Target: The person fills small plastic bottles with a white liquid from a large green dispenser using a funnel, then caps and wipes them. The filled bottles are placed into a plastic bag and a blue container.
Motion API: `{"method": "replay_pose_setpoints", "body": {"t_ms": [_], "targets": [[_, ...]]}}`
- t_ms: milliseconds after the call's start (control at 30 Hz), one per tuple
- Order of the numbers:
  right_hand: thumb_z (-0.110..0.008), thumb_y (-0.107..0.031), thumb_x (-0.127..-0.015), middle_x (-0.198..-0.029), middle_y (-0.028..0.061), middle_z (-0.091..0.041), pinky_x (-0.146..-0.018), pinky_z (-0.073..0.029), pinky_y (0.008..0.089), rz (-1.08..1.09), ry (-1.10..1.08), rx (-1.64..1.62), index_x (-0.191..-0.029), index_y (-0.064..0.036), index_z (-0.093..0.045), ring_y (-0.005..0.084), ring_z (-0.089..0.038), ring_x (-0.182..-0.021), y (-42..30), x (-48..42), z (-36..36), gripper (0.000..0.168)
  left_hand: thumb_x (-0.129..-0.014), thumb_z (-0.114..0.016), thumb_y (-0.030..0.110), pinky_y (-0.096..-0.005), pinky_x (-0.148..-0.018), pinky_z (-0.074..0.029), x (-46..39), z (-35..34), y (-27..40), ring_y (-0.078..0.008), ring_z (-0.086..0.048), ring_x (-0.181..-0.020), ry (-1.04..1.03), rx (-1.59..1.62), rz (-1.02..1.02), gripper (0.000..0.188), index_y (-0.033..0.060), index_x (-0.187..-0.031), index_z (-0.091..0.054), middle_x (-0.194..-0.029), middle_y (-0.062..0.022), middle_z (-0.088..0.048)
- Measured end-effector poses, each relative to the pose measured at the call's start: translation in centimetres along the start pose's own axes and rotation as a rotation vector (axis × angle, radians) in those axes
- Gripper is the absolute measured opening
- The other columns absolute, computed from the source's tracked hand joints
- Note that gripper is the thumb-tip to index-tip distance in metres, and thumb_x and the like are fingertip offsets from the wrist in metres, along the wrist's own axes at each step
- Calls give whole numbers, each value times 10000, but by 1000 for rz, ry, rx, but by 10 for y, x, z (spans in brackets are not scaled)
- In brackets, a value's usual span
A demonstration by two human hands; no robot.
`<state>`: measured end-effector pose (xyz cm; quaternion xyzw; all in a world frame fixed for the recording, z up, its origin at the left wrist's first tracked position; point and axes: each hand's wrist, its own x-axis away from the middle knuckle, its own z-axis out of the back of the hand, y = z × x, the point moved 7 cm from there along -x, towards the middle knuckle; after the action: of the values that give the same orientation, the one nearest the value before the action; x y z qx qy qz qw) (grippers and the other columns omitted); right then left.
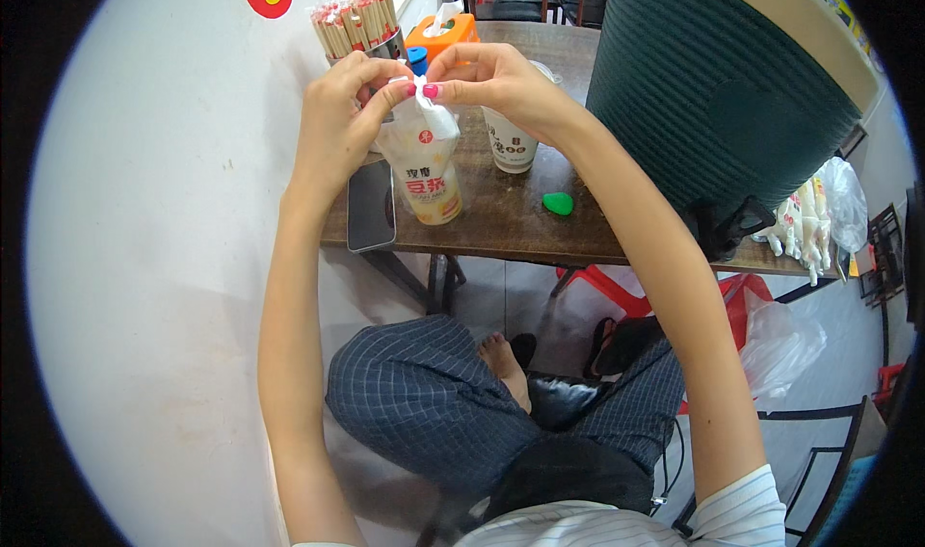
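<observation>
A printed plastic bag (426, 175) stands upright on the near left part of the wooden table (498, 222), with pale yellowish contents at its bottom. My left hand (354, 106) pinches its twisted white top from the left. From the right, my right hand (498, 88) pinches the same top, thumbs close together. Just left of the bag lies a dark-screened phone (371, 207). Behind my right hand is a white printed paper cup (512, 146), partly hidden. A small green object (558, 203) rests on the table right of the bag.
Wrapped chopsticks (358, 23) in a metal holder and an orange tissue box (442, 34) stand behind my hands. A large dark green ribbed container (715, 91) fills the right, with plastic gloves (802, 222) beside it. A white wall (166, 222) borders the left.
</observation>
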<state>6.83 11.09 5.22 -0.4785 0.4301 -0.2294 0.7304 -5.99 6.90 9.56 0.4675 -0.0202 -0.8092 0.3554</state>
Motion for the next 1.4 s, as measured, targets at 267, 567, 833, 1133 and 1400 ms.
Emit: {"method": "replay_pose_setpoints", "body": {"t_ms": [267, 567, 833, 1133, 1400], "targets": [[-733, -163, -629, -860, 132, -619, -684, -440, 258, 31, 30, 71, -1020, 6, -544, 145, -576, -782, 10, -8, -13, 466, -749, -617, 183, -255, -556, -398, -2, -2, -1, -135, -481, -589, -51, -2, 3, 190, 6, -817, -621, -681, -64, -542], [-680, -75, -651, -803, 110, -604, -648, -461, 258, 108, 137, 57, -1020, -5, -484, 143, -584, -748, 8, -6, -20, 424, -740, -628, 200, -253, -573, -410, -2, -3, -4, -132, -508, -608, -68, 40, 51, 214, 0, -814, -623, -685, -71, -552], [-663, -88, -712, -838, 71, -606, -677, -453, 238, 19, 20, 305, -997, -26, -502, 112, -569, -784, -1, 0, -16, 333, -740, -628, 203, -246, -580, -411, -5, -1, -3, -116, -508, -622, -109, 2, 29, 206, 7, -805, -634, -709, -61, -572], [-630, -50, -652, -880, 115, -593, -795, -412, 352, 118, 376, 776, -945, -57, -523, 258, -563, -854, 0, 103, 7, 312, -735, -626, 239, -271, -722, -377, -1, -5, -7, -121, -493, -745, -208, 47, 156, 266, 16, -879, -618, -776, -43, -584], [-560, -15, -678, -1046, 102, -521, -920, -316, 475, -80, -48, 1419, -998, -51, -532, 262, -436, -1072, 54, 111, -24, 323, -701, -656, 190, -276, -637, -439, 20, -22, -29, -133, -545, -690, -328, 171, 332, 269, -44, -818, -591, -729, -79, -595]]}}
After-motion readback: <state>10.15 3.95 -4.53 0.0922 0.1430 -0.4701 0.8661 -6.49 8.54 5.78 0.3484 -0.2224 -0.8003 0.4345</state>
